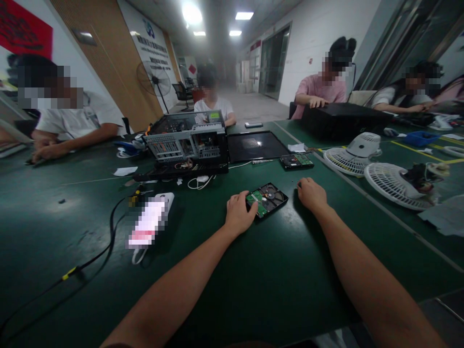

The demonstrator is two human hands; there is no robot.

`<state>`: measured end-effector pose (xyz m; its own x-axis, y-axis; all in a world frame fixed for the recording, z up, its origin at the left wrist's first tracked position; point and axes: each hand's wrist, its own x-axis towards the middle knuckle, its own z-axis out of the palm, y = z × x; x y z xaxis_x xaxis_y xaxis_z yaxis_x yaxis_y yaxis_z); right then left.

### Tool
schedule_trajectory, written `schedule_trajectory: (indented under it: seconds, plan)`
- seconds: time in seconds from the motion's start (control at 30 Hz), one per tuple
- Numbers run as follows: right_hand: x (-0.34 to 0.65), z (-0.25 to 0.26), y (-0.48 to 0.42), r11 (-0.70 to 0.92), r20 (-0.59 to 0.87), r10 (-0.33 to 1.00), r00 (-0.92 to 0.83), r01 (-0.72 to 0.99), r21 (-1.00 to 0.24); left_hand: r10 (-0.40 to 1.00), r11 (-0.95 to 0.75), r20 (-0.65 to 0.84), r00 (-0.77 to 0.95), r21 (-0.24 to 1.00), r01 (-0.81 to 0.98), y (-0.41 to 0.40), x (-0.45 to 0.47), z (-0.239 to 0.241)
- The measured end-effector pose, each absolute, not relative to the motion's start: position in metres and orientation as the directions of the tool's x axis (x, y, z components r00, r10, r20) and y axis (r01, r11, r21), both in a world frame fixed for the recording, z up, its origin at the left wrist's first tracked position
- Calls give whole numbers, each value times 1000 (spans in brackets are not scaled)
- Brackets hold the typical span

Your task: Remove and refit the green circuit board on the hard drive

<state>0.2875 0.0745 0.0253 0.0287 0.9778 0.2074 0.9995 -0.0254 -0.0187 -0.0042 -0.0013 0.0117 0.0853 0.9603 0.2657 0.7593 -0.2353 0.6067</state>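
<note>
- Where the table [261, 285] lies nearest, a black cord [112, 232] with yellow bands runs in from the lower left.
- Beside it lies a phone [148, 223], a white cable at its near end.
- The left hand [240, 212] grasps the left end of a drive [268, 199], thumb over its green board; the drive rests on the table, between the two hands.
- The right hand [312, 194] rests apart from the drive, fingers curled; whether it pinches anything, I cannot tell.
- Off to the right sit two white fan parts [387, 187].
- Beyond the right hand is a second drive [297, 162].
- Left of that stands an open case [186, 147], with a black panel [259, 145] flat beside it.
- Farther off, a person in pink [321, 89] has one hand on a black box [344, 118].
</note>
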Motion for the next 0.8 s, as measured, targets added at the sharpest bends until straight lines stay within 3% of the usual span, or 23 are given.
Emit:
schedule_trajectory:
  seconds: [0.2,0.4,0.6,0.8]
  plan:
    - [285,34,68,7,263,965,14,997,-80,951,-261,293,98,592,762,-4,-4,14]
    - [261,45,52,214,349,928,-130,952,-217,925,-366,296,237,531,764,-8,-4,16]
    - [223,55,34,441,340,881,-330,833,-333,914,-398,290,282,514,760,-6,-5,14]
    - [211,54,28,491,289,866,-408,803,-337,878,-479,278,390,500,721,-5,-6,15]
